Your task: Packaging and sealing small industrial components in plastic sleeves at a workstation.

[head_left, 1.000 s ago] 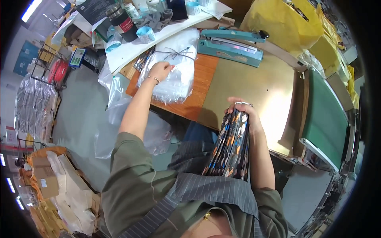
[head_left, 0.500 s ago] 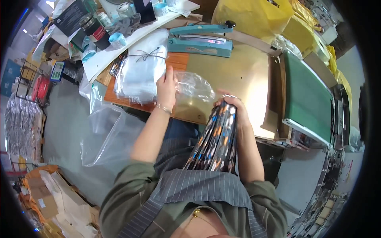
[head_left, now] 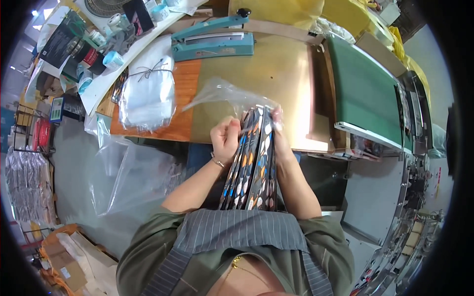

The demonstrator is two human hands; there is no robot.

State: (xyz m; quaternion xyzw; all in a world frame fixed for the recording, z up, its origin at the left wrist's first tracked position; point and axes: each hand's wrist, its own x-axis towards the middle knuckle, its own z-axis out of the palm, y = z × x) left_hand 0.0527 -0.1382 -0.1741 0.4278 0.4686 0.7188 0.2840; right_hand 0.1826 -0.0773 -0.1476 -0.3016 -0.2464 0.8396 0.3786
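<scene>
A bundle of long, flat black pieces patterned in orange, blue and white (head_left: 253,158) stands on end between my hands, its lower end hidden behind the apron. A clear plastic bag (head_left: 222,92) lies over the bundle's top end and trails off to the left. My left hand (head_left: 225,138) is closed at the bundle's left edge, pinching the bag's edge. Along the right side, my right hand (head_left: 279,130) grips the bundle near its top, with film around the fingertips. A tied stack of clear bags (head_left: 148,93) lies on the table's left part.
A teal impulse sealer (head_left: 215,45) stands at the back of the brass-coloured tabletop (head_left: 281,74). To the right is a green conveyor belt (head_left: 365,93). A white shelf (head_left: 133,52) holding jars and tape rolls juts in at left. Loose clear plastic sheeting (head_left: 123,172) hangs below the table's left edge.
My left hand has come from the bag stack to the bundle, bringing the single clear bag over its top. The bundle now stands more upright. The whole view has shifted slightly.
</scene>
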